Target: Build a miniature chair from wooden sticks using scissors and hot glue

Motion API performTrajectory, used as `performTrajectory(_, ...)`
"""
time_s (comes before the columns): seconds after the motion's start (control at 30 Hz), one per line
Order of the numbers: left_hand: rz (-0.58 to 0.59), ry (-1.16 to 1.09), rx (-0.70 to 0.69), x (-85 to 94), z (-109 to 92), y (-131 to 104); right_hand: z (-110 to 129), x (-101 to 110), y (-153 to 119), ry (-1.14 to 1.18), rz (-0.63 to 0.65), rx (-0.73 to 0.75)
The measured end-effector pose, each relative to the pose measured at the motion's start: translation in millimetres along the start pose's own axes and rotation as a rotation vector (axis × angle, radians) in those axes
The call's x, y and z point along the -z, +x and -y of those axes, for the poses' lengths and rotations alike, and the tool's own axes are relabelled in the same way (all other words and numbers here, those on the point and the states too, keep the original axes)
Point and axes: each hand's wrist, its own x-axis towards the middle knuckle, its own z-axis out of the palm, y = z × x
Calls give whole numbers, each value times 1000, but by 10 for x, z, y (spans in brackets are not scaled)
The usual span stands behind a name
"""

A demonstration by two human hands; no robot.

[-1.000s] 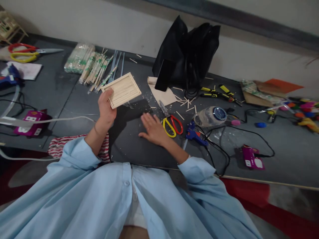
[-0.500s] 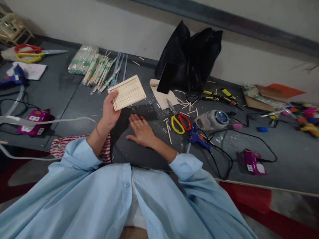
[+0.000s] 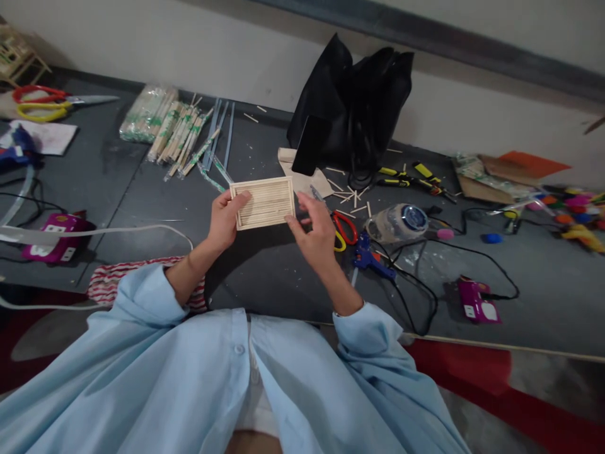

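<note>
The left hand point(image 3: 224, 221) clamps thumb and fingers on the left end of the wooden tray point(image 3: 267, 203), above the tabletop point(image 3: 265, 277). The right hand point(image 3: 316, 236), fingers apart, is at the right end. The tray seems light, stiff but fragile; opposite rims are probably safest to hold.

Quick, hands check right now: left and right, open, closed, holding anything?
Left hand: closed on the wooden stick panel, thumb over its left side.
Right hand: partly open at the panel's right edge; whether it grips can't be told.
</note>
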Motion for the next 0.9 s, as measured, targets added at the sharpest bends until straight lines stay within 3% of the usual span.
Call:
performTrajectory(0.1, 8, 20, 23, -24, 5, -35, 100, -55, 12, -191, -22, 139)
performTrajectory(0.27, 33, 53, 15, -24, -11, -42, 72, -68, 30, -227, -2, 180)
performTrajectory(0.4, 41, 59, 16, -1, -17, -11, 15, 36, 83, 27, -287, -37)
performTrajectory(0.47, 32, 53, 13, 5, -17, -2, -31, 98, 125, 235, -330, -173)
performTrajectory(0.53, 30, 48, 9, 5, -14, -4, -64, 146, 156, 355, -290, -234)
performTrajectory(0.6, 38, 48, 0, 2, -9, -15, -64, 172, 161, 286, -267, -231)
performTrajectory(0.8, 48, 85, -21, -4, -1, -56, 38, 102, 131, -83, -122, 53)
performTrajectory(0.9, 63, 130, -43, -18, -15, -97, 25, 11, 157, -195, -55, 79)
